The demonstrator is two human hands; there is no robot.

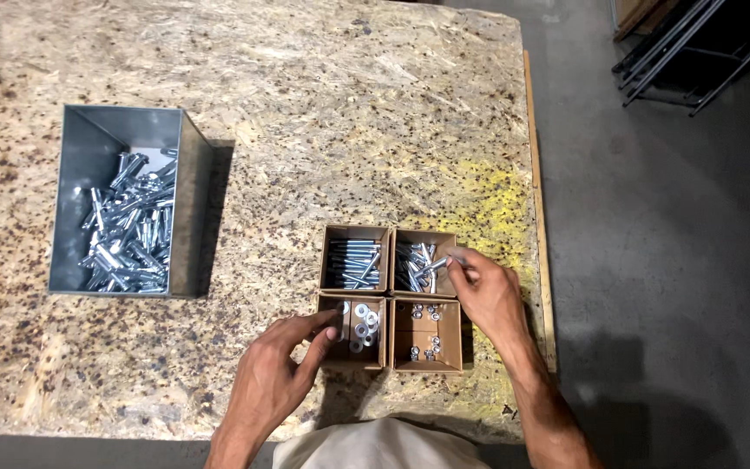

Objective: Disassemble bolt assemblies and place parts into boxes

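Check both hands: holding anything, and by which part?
Right hand pinches a bolt by one end, over the top-right box. Left hand fingers a washer; grip unclear.

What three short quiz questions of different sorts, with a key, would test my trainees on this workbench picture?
1. True or false: the right hand pinches a bolt over the top-right cardboard box.
2. Which box does the left hand touch?
a) grey metal bin
b) box of washers
c) box of nuts
3. Fill in: the grey metal bin stands to the ____ of the four boxes.

Key: 1 true; 2 b, the box of washers; 3 left.
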